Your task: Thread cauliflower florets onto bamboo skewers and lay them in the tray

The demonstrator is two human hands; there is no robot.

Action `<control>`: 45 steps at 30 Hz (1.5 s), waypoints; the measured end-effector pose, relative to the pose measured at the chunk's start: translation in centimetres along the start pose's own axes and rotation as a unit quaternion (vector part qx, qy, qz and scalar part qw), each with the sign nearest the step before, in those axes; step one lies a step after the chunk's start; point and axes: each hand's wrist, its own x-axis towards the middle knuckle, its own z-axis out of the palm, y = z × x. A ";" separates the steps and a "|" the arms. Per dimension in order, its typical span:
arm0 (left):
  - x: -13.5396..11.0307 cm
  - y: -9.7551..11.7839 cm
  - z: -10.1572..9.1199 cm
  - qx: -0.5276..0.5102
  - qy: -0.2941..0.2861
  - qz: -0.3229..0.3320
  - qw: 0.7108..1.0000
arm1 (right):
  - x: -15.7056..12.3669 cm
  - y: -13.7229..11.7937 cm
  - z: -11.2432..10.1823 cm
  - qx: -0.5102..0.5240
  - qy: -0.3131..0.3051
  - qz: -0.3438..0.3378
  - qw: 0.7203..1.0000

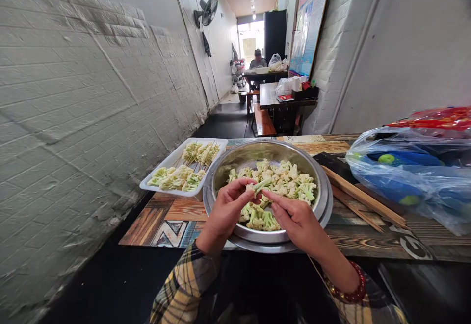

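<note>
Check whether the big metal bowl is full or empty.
Partly full: cauliflower pieces lie across the metal bowl, leaving its back wall bare.

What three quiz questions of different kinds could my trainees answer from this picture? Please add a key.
1. True or false: the white tray stands to the left of the metal bowl.
2. What is the left hand pinching?
3. Multiple choice: which wrist wears the red bead bracelet?
a) left
b) right
c) both

Key:
1. True.
2. A cauliflower piece.
3. b) right.
</note>
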 end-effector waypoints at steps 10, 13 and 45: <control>-0.1 0.2 0.4 0.052 -0.011 0.008 0.999 | -0.2 0.2 0.1 0.017 0.012 0.066 0.998; -0.1 0.1 0.3 0.021 -0.033 0.006 0.999 | -0.2 0.1 0.3 0.020 0.020 0.067 0.997; 0.2 -0.3 0.2 -0.035 -0.011 -0.041 0.998 | -0.9 -0.2 1.3 -0.092 0.009 0.008 0.996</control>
